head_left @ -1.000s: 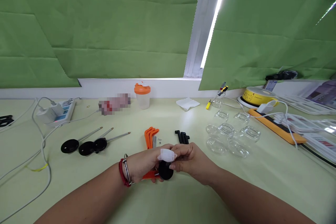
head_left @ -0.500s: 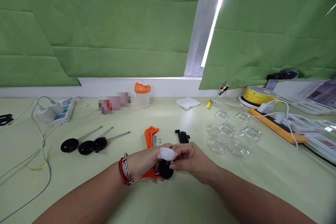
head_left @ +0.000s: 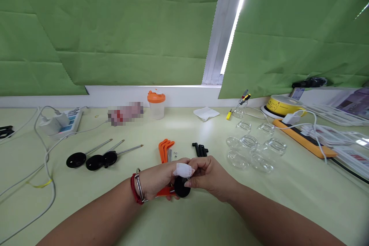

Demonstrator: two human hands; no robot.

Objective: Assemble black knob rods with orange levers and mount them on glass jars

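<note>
My left hand, with a red band and a metal bangle at the wrist and a white bandage on one fingertip, is closed around an orange lever piece and a black disc. My right hand meets it from the right, its fingers pinched at the top of the disc. Both hands hover just above the pale green table. Just beyond them lie more orange pieces, small metal pins and black bars.
Three black discs on metal rods lie to the left. Several clear glass jars stand to the right. Farther back are an orange-lidded cup, a power strip with cables, a folded tissue, a yellow tin and an orange power strip.
My right hand's fingers have shifted slightly on the top of the black disc. Everything else stays where it was.
</note>
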